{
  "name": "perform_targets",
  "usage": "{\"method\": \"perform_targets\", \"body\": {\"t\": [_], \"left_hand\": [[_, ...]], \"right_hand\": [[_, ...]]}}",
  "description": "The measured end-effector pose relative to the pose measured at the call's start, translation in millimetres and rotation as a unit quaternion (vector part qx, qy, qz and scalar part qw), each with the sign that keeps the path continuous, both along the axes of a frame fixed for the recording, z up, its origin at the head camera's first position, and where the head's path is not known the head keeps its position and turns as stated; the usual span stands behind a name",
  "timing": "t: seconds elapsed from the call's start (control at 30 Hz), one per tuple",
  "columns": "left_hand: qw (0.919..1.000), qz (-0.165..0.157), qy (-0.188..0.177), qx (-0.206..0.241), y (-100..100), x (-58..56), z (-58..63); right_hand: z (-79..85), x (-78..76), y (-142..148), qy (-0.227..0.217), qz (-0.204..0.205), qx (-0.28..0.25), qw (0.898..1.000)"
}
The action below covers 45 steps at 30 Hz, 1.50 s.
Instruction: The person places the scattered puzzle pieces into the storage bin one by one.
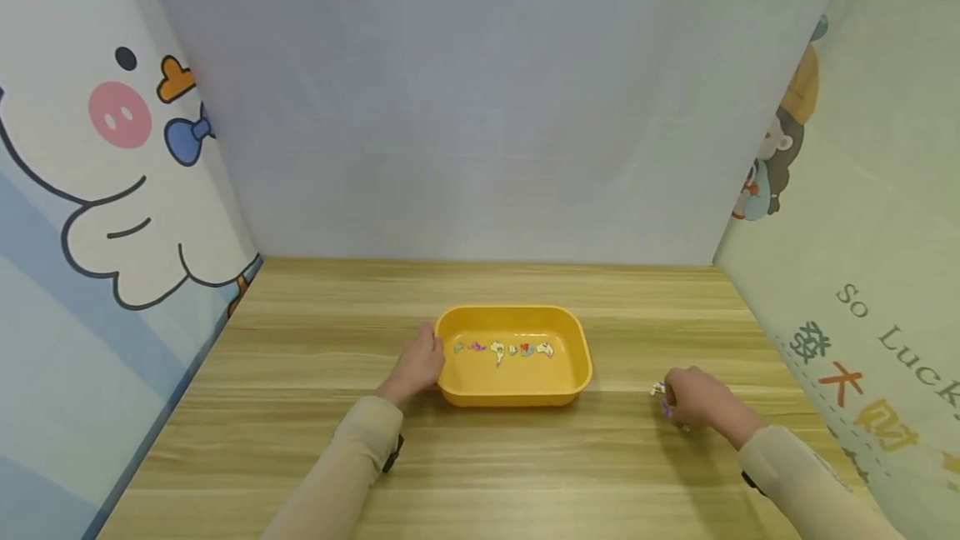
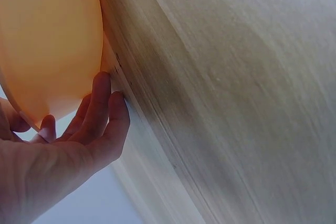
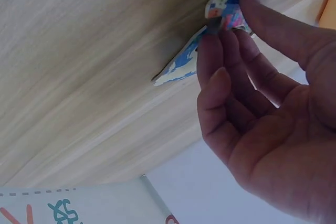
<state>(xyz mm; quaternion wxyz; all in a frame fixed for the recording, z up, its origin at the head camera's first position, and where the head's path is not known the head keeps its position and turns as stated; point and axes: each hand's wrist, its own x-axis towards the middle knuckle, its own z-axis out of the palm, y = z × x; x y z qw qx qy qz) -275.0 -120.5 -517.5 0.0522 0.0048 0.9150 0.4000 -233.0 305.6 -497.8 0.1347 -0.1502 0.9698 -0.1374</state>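
Observation:
In the head view a yellow plastic basin stands on the table, with several small, irregular printed pieces in a row inside it. My left hand grips its left side. The left wrist view shows the curled fingers against the basin's outer wall and the thumb by the rim. To the right of the basin, my right hand is low at the tabletop. Its thumb and fingertips pinch a small flat printed piece, partly hidden. A pointed blue-and-white printed piece shows beside the fingers.
The wood-grain table meets a plain grey-white cloth wall at the back. Printed cloth panels border it, a white cartoon bird on the left and lettering on the right.

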Motion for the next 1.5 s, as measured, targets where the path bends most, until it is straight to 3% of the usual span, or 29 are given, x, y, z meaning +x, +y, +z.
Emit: {"method": "perform_targets", "body": {"t": [0.4, 0.57, 0.77, 1.17, 1.5], "left_hand": [[0.9999, -0.005, 0.009, -0.003, 0, 1.9, 2.1], [0.9999, -0.008, 0.012, -0.004, 0, 1.3, 2.5], [1.0000, -0.007, 0.005, -0.003, 0, 1.0, 3.5], [0.9999, -0.002, 0.015, -0.003, 0, 2.8, 1.5], [1.0000, 0.003, -0.001, -0.004, 1, 1.9, 4.3]], "right_hand": [[0.2, -3.5, 1, -0.024, -0.001, -0.049, 0.999], [4.3, -9.3, 1, -0.017, 0.026, -0.061, 0.998], [14.6, -18.6, -6, -0.026, 0.074, -0.094, 0.993], [38.1, -32.3, -29, -0.066, 0.096, -0.158, 0.981], [55.0, -48.4, -50, -0.029, 0.090, -0.146, 0.985]]}}
